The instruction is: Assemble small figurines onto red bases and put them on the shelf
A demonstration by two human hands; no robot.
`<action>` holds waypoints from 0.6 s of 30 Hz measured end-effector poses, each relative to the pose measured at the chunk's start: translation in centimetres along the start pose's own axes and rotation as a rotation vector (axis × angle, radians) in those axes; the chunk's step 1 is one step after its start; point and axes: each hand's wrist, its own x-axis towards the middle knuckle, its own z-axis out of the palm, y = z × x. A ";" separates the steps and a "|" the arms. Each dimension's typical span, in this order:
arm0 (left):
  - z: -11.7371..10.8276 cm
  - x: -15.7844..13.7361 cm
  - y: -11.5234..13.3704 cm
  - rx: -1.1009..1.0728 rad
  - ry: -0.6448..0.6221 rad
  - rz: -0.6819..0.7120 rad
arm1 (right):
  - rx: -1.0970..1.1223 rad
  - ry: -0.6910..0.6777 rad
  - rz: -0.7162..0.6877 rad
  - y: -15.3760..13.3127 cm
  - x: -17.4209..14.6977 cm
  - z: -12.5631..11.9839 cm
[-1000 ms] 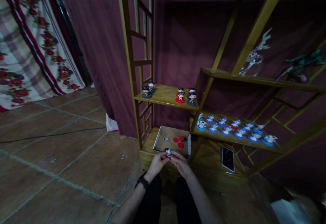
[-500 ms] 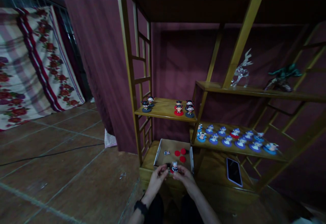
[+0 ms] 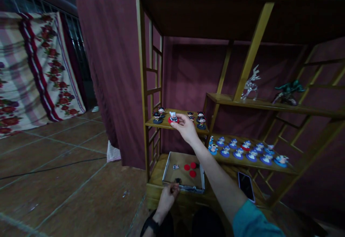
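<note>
My right hand (image 3: 185, 127) reaches up to the middle shelf and pinches a small figurine (image 3: 173, 117) with pale hair, a dark outfit and a red round base. It is at the shelf's front edge, between two groups of dark-haired figurines. My left hand (image 3: 169, 195) is low at the front edge of a shallow cardboard box (image 3: 168, 158), fingers closed. A small dark piece (image 3: 178, 180) shows just beyond its fingertips; whether they grip it I cannot make out. In the box lie a loose figurine (image 3: 175, 167) and several red discs (image 3: 192, 173).
Dark-haired figurines (image 3: 157, 117) stand at the shelf's left, more (image 3: 201, 122) at its right. Blue-and-white figurines (image 3: 238, 153) fill the lower right shelf, above a phone (image 3: 245, 186). A clear deer ornament (image 3: 251, 83) and a green ornament (image 3: 289, 91) stand higher up.
My right hand has lifted the pale-haired figurine from above the box's front edge up to the middle shelf. My left hand has stayed by the box. The view has tilted up slightly.
</note>
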 end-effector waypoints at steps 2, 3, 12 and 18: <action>-0.1 -0.2 0.1 0.031 0.006 -0.006 | -0.094 0.025 0.033 0.9 2.4 0.8; -0.1 -0.2 0.1 0.047 0.011 -0.010 | -0.148 0.030 0.058 1.4 3.4 1.1; -0.3 -0.6 -0.3 0.174 -0.012 0.043 | -0.603 0.030 0.207 3.6 6.8 2.7; -0.7 -0.7 -0.1 0.197 -0.014 0.026 | -0.881 -0.038 0.259 3.8 7.6 3.1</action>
